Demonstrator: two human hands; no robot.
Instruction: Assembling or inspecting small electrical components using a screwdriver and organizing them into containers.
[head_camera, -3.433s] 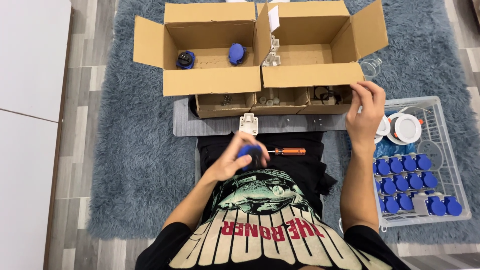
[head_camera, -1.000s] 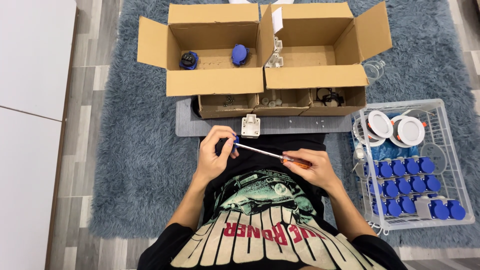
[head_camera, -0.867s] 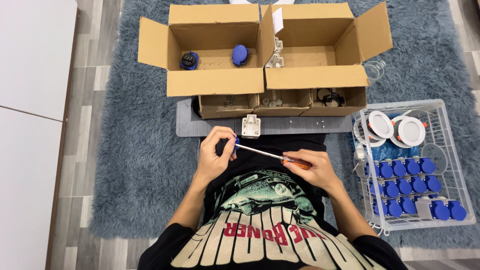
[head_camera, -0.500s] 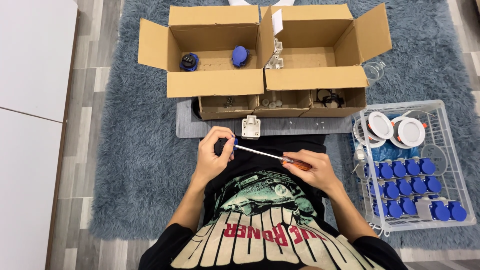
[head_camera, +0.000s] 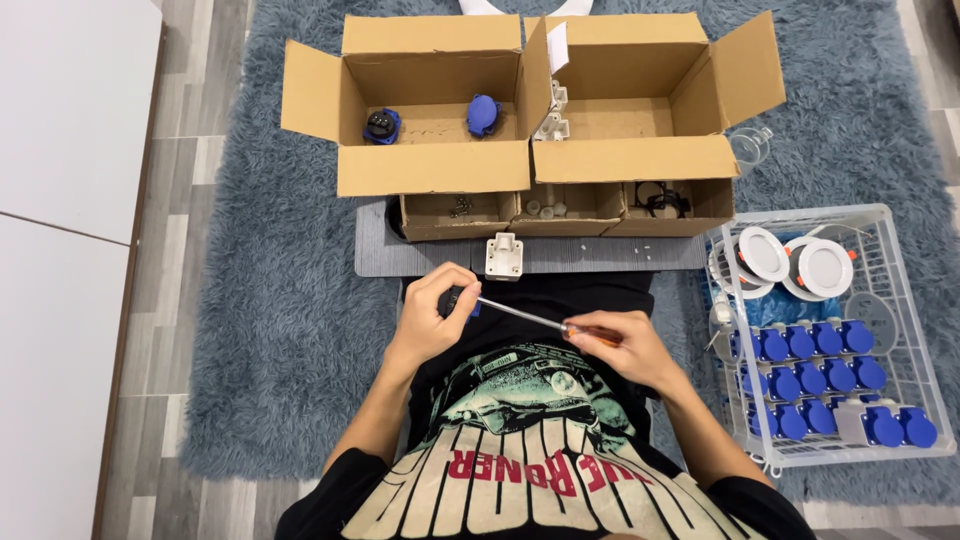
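Screwdriver (head_camera: 545, 323) tip set in the small blue part (head_camera: 462, 302), just near of the grey mat (head_camera: 600, 255).
Your left hand (head_camera: 432, 318) is closed round the part: light, hard plastic, prob. slick, so pinch its rim. Right hand (head_camera: 622, 347) is wrapped on the orange handle; stiff shaft.

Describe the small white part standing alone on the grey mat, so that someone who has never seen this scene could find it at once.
Start at the two open cardboard boxes on the blue rug. Before them lies a grey mat with three low trays. The white part stands alone on the mat's near edge, just beyond the person's hands: square, white and outside any tray, unlike the blue pieces.
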